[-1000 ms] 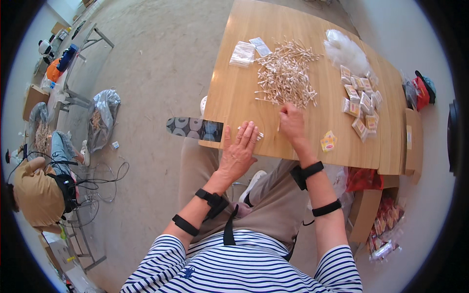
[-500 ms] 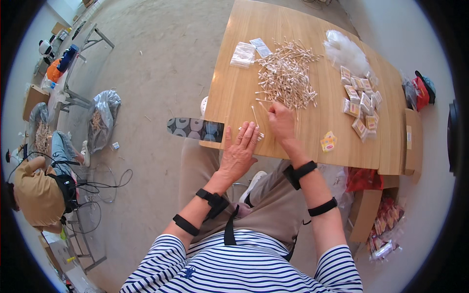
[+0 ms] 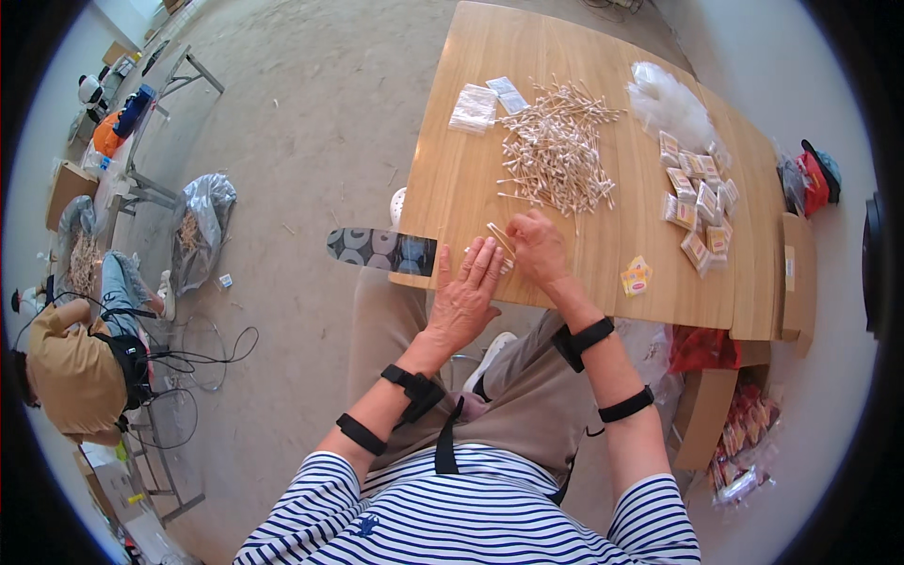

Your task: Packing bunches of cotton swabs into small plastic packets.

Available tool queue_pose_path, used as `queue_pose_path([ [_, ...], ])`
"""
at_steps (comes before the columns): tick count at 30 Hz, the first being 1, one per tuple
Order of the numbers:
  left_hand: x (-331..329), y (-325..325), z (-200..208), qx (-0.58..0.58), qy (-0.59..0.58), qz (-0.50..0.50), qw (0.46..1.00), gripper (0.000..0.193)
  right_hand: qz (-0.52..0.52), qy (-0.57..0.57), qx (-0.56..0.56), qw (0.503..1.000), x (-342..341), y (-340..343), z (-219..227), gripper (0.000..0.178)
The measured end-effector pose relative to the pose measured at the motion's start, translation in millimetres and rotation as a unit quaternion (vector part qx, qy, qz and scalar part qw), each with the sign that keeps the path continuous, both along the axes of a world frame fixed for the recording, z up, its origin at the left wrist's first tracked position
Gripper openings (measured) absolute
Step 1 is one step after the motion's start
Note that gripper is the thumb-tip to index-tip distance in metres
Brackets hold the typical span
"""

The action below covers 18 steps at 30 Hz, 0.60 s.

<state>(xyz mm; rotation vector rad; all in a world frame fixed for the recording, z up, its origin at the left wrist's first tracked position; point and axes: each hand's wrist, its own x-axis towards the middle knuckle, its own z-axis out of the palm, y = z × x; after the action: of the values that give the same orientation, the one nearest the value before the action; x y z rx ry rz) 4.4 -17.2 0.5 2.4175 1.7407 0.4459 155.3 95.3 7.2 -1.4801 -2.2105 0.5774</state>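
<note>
My left hand point(image 3: 468, 290) lies flat at the table's near edge, fingers stretched out over a few cotton swabs point(image 3: 508, 266) whose white tips stick out beside the fingertips. Just right of it, my right hand point(image 3: 539, 250) is closed in a pinch with a cotton swab point(image 3: 502, 236) at its fingers, slanting toward the left hand. How many sticks it grips is hidden. Beyond both hands spreads a large loose pile of cotton swabs point(image 3: 557, 151) with light sticks and white tips.
Clear plastic sleeves point(image 3: 474, 108) lie left of the pile on the wooden table point(image 3: 452, 188). Small filled packs point(image 3: 697, 202) and a heap of clear bags point(image 3: 670, 104) sit to the right. Yellow-and-white cards point(image 3: 637, 277) rest near the front edge. A co-worker point(image 3: 80, 367) sits at far left.
My right hand has moved slightly nearer, bringing its cotton swab closer to the left fingertips. The left hand stays flat in nearly the same place.
</note>
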Motion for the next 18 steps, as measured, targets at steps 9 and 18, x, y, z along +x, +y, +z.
queue_pose_path([
  [9, -3.1, 3.3, 6.4, -0.001, -0.047, -0.001, 0.999, 0.112, 0.003, 0.044, 0.011, 0.999, -0.5, -14.3, -2.0, 0.004],
  [18, -0.9, 24.2, 7.3, -0.017, -0.01, -0.039, 0.999, 0.116, -0.092, -0.001, 0.115, 0.989, -6.6, 29.3, 10.8, 0.006],
])
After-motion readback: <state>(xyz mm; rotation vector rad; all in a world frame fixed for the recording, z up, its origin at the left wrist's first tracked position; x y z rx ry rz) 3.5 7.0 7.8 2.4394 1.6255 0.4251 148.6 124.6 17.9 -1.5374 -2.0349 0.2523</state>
